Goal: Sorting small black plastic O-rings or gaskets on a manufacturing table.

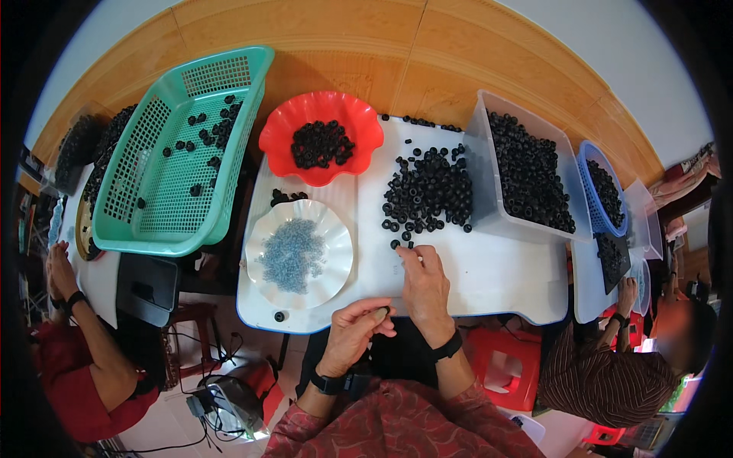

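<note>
One half-hidden dark piece (389, 311) is pinched by the left grip (356, 330); whether the right grip (426, 288), beside the far black rings (429, 189), is closed cannot be told. Near right, bare tabletop (508, 275) is seen.

Black rings (429, 187) on white table (496, 275)

The black pieces (431, 187) look matt plastic, the red bowl (366, 145) glossy plastic, the panelling (336, 46) smooth wood.
</note>
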A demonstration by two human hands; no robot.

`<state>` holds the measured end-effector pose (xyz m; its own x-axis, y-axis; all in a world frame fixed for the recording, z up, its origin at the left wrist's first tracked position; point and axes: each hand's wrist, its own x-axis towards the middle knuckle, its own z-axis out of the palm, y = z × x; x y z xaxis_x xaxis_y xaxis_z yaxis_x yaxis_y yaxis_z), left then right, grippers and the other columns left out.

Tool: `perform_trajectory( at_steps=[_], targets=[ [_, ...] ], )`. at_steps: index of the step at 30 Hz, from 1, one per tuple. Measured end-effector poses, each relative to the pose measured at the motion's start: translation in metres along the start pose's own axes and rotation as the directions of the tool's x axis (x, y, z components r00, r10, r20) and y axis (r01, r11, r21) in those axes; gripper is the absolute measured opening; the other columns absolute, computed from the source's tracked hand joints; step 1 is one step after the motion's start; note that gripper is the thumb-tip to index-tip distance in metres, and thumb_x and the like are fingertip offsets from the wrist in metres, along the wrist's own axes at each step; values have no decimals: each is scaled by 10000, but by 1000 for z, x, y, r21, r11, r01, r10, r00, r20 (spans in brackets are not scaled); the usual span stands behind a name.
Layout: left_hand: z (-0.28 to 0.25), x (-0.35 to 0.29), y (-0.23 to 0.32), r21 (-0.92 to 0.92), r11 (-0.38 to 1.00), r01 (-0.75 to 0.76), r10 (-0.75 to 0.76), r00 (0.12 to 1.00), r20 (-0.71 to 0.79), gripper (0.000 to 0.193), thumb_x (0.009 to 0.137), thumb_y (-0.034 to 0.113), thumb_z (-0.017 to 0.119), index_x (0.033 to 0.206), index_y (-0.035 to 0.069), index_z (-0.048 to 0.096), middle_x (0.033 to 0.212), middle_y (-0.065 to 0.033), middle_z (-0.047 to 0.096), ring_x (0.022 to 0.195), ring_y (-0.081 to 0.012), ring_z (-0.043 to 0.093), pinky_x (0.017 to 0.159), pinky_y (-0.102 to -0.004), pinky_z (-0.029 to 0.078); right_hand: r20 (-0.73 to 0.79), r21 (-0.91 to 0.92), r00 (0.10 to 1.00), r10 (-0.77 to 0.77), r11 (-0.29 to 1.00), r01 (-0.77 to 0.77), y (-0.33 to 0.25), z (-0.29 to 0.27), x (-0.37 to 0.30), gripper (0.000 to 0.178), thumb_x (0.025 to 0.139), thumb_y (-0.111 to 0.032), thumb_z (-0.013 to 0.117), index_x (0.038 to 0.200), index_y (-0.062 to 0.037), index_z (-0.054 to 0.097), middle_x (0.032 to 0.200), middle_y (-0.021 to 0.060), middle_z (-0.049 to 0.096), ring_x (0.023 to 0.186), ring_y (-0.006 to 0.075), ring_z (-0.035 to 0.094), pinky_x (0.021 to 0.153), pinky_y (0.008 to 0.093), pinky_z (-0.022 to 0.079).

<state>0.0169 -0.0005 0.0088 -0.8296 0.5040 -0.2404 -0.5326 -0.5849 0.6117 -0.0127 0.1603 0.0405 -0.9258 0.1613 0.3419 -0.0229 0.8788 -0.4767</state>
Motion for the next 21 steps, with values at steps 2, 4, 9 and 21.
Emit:
perform_trajectory(
  at_steps=[2,4,9,21],
  targets=[
    [1,0,1,6,1000,10,-10,1000,4,256,937,21,553,1182,-27,607,1025,-140,666,818,-159,665,737,-325,588,-6,0,1000,29,1000,-29,2,4,0,253,819,7,590,1053,-84,625,972,103,551,886,304,583,679,414,502],
    [2,0,2,10,1000,9,-9,1000,0,253,938,23,546,1179,-28,605,1025,-146,664,810,-157,664,731,-327,591,-2,-26,1000,29,999,-29,4,6,0,233,826,-23,592,1050,-85,615,965,98,543,890,302,579,661,417,506],
    [2,-1,1,17,1000,10,-10,1000,10,252,945,32,534,1181,-28,602,1026,-144,663,802,-152,660,726,-326,590,-2,-41,998,58,997,-58,4,9,2,169,847,-65,597,1015,-71,588,951,104,534,867,315,582,638,430,504],
    [1,-2,0,30,1000,11,-10,1000,-9,250,955,51,526,1182,-26,599,1018,-142,665,796,-152,664,722,-326,588,-99,81,990,99,993,-91,7,-2,-9,156,861,-4,560,1008,-46,593,928,130,542,769,344,601,627,415,488]
  ],
)
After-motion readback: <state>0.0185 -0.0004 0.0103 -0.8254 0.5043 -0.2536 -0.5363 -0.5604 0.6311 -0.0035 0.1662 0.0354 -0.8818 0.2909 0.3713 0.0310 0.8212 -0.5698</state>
